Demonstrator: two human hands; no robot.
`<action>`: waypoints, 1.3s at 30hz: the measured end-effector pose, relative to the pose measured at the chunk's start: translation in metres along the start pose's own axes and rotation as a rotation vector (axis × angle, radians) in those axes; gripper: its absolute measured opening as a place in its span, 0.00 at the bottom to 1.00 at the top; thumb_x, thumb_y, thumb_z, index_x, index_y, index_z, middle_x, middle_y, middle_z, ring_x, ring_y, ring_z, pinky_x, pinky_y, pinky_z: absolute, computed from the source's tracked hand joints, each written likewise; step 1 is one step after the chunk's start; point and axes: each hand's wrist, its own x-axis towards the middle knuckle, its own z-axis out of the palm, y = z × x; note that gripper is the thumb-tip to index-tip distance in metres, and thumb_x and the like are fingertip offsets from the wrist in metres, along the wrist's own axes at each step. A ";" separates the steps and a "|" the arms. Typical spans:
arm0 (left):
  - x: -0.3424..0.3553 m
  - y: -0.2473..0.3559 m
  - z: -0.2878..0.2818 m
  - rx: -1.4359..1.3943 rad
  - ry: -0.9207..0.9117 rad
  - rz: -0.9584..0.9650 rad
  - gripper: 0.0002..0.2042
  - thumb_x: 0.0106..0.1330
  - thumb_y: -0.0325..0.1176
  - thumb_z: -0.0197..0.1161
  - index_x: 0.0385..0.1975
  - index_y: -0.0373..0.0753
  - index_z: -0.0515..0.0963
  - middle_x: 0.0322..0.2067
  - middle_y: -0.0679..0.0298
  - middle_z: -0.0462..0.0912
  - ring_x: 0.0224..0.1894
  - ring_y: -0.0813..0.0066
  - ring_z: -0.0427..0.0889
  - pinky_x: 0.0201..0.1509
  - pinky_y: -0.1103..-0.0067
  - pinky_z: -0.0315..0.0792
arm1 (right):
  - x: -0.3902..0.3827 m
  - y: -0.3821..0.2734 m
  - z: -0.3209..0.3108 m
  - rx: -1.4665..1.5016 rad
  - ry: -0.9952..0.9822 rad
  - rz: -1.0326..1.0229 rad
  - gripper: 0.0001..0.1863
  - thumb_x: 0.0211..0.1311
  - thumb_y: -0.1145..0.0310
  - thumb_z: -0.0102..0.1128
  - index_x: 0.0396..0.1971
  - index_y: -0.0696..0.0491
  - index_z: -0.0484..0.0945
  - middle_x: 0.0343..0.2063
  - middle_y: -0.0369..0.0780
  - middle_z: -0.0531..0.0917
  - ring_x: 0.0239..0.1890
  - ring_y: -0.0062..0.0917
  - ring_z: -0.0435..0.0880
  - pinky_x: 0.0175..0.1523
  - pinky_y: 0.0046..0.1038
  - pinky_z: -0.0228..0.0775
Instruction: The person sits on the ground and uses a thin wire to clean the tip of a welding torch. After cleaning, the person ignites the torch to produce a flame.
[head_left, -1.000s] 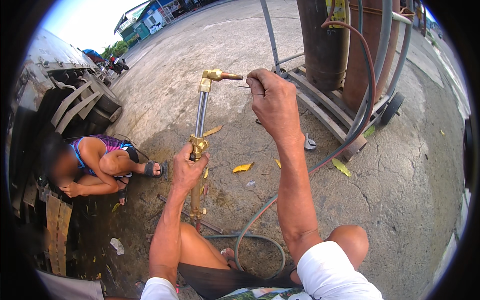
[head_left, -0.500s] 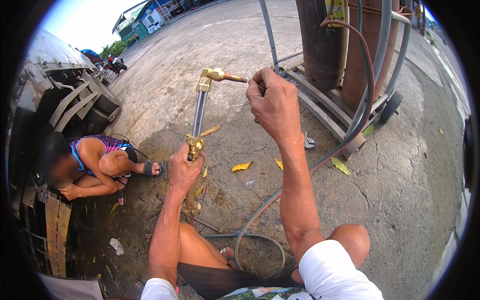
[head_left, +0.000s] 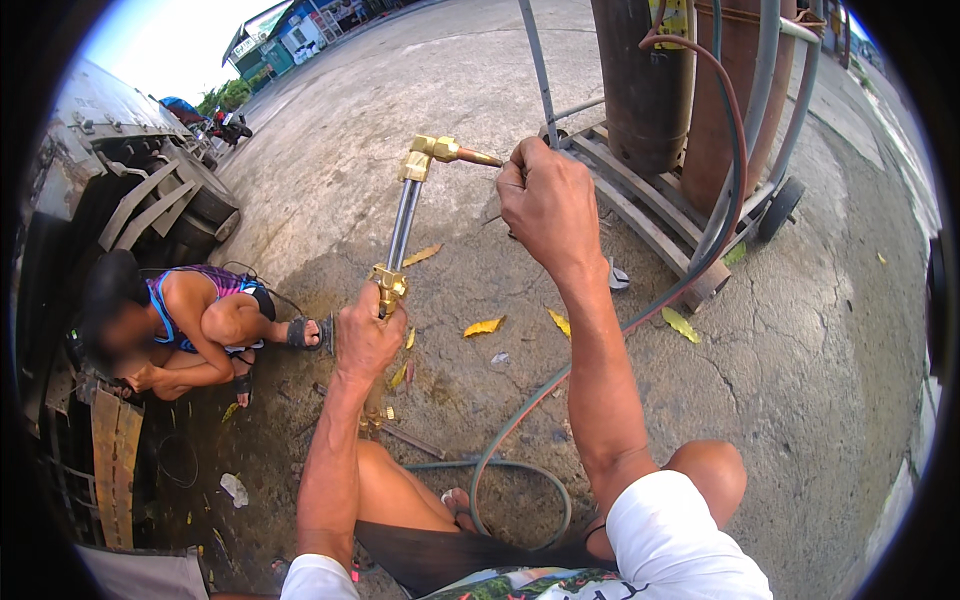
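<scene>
A brass-and-steel cutting torch (head_left: 402,228) stands upright in front of me, my left hand (head_left: 368,335) wrapped round its handle below the brass valve body. Its angled head points right and ends in a copper-coloured nozzle (head_left: 478,157). Right at the nozzle's tip is my right hand (head_left: 548,205), its thumb and fingers pinched together. Whatever lies in that pinch is too small and too hidden to name. A brass valve knob (head_left: 386,413) shows on the torch's lower end, beneath my left hand.
A red-and-green twin hose (head_left: 545,393) loops over the concrete to a wheeled cart (head_left: 640,215) carrying two tall gas cylinders (head_left: 648,95). At left, another person (head_left: 205,320) crouches beside a truck's wheels and leaf springs (head_left: 117,460). Yellow leaves (head_left: 484,327) are scattered around.
The torch head and my right hand have shifted slightly right together, the fingers still pinched at the nozzle tip. The crouching person's head and hands have moved a little.
</scene>
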 end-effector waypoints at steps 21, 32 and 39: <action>0.001 -0.009 -0.003 0.218 0.011 0.070 0.12 0.61 0.31 0.68 0.37 0.37 0.71 0.27 0.42 0.82 0.32 0.35 0.83 0.33 0.53 0.74 | 0.004 0.006 -0.002 0.132 -0.207 0.483 0.13 0.54 0.66 0.67 0.25 0.64 0.85 0.20 0.50 0.85 0.23 0.31 0.85 0.35 0.34 0.77; 0.003 -0.005 0.008 -0.021 -0.027 0.012 0.09 0.61 0.29 0.68 0.36 0.35 0.76 0.24 0.47 0.81 0.25 0.49 0.83 0.30 0.63 0.72 | 0.001 0.033 0.000 1.219 -0.266 0.698 0.05 0.61 0.76 0.65 0.28 0.57 0.78 0.15 0.26 0.68 0.13 0.09 0.62 0.15 0.17 0.48; 0.004 -0.002 0.007 -0.090 -0.038 -0.031 0.08 0.62 0.29 0.68 0.34 0.35 0.77 0.19 0.57 0.77 0.20 0.70 0.76 0.27 0.68 0.69 | 0.002 0.029 -0.005 1.504 -0.358 0.697 0.04 0.63 0.76 0.65 0.30 0.58 0.80 0.16 0.26 0.68 0.12 0.08 0.62 0.15 0.15 0.49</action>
